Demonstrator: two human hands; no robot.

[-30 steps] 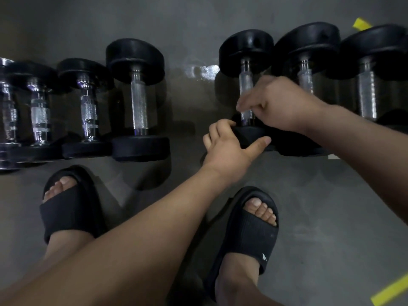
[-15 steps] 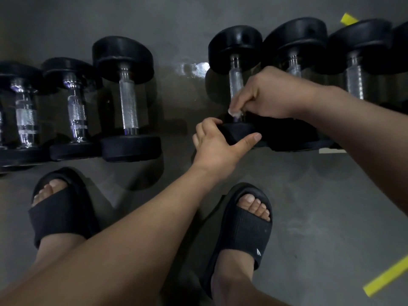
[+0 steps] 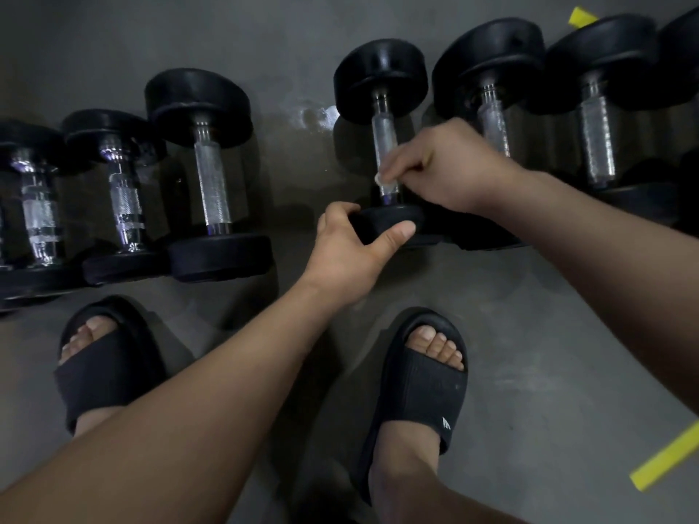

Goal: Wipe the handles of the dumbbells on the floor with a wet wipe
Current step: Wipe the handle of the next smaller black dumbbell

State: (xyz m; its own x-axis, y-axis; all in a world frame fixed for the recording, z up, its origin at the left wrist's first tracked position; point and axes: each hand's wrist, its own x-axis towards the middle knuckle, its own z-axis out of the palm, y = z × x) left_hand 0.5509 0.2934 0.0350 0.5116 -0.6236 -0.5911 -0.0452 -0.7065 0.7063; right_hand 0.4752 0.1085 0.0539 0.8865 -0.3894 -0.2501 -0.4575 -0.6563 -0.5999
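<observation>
The grey floor (image 3: 529,315) is bearing a row of dumbbells lying side by side. The gripped dumbbell (image 3: 382,85) is lying with its near head in the left hand (image 3: 351,255), while the right hand (image 3: 450,168) is pinching a wet wipe (image 3: 378,179) on its handle. Left of the grip, well apart, the left dumbbells (image 3: 212,183) are lying. Just beside it on the right, the right dumbbells (image 3: 491,66) are lying. Nearer the person than the grip, a left slide (image 3: 102,376) and a right slide (image 3: 427,391) are standing. Yellow tape (image 3: 665,463) is lying far right.

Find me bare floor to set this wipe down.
Free: the grey floor gap between the black-headed chrome dumbbell the right hand wipes and its left neighbour; also between the right black sandal and yellow tape. Crowded: the right dumbbells, packed close.
</observation>
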